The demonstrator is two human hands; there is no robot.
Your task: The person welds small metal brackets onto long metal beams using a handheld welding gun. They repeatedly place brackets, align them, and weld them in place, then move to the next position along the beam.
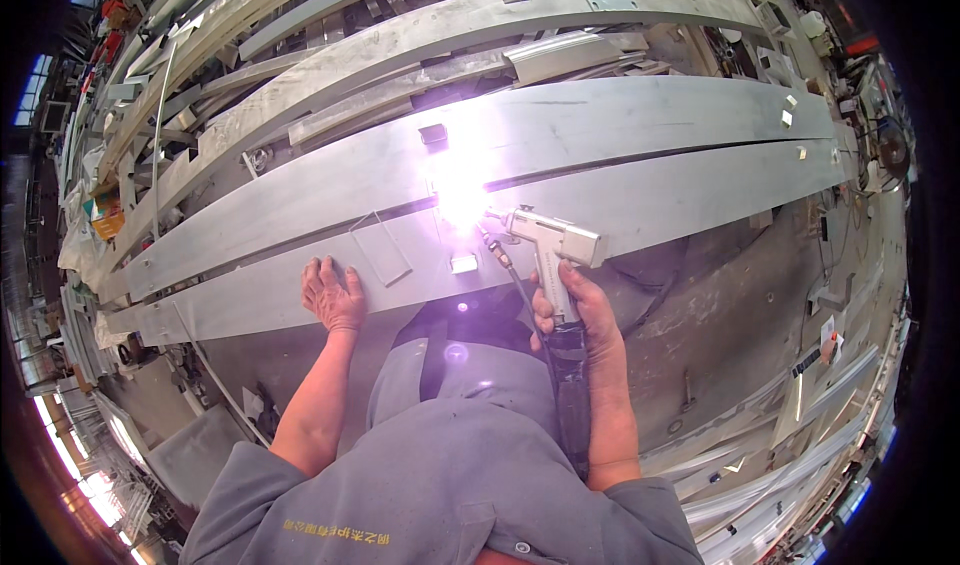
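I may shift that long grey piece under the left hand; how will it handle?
The near grey piece looks metallic, so probably stiff. Its length would likely make lifting one end awkward, perhaps heavy. Its smooth-looking face beneath the left hand may be slippery.

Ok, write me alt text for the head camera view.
A person's right fingers grip a pistol-shaped tool aimed at a blinding white-violet glare over two long grey metal plates. The left fingers rest on the nearer plate.

The long grey near plate (690, 200) runs from about nine to half past two o'clock; the far plate (640, 115) lies alongside, toward twelve. The silver welding gun (552, 240) points toward ten, tip whited out.
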